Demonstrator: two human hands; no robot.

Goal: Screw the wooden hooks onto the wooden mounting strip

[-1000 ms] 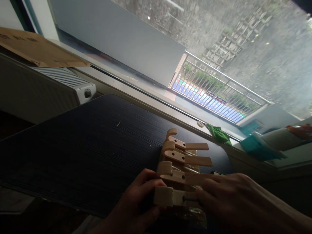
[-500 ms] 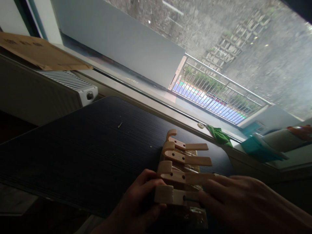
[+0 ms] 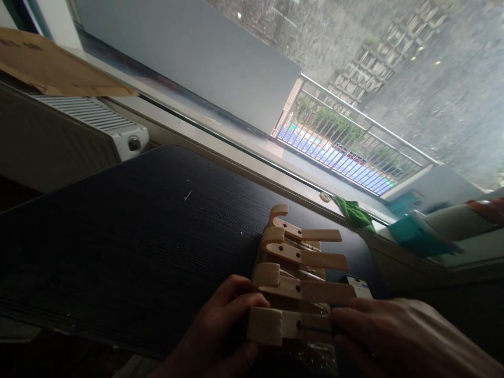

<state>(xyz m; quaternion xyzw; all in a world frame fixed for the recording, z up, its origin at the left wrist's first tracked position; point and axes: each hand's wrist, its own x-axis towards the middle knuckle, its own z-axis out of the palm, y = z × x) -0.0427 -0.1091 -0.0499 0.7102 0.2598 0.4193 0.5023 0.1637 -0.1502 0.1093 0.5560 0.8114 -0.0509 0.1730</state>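
On the dark table (image 3: 129, 236) lies a wooden hook rack: several pale wooden hooks (image 3: 289, 256) in a row, with dark holes, on a base in shiny clear wrapping (image 3: 311, 353). My left hand (image 3: 220, 325) is closed on the rack's left side, its fingers and thumb around the nearest hook (image 3: 265, 325). My right hand (image 3: 394, 325) is closed at the right, pinching a thin dark rod (image 3: 315, 327) whose tip meets a hole in that nearest hook. The rod's other end is hidden in the fingers.
A phone (image 3: 359, 286) lies beyond my right hand. Along the windowsill (image 3: 220, 139) are a green cloth (image 3: 354, 213), a small tape roll (image 3: 325, 197) and a teal container (image 3: 423, 236). A brown paper bag (image 3: 66, 68) rests on the radiator (image 3: 79, 131) at the left.
My right hand has moved slightly right and down, showing more of the dark rod and uncovering the phone. My left hand keeps its hold on the rack. The view has shifted a little.
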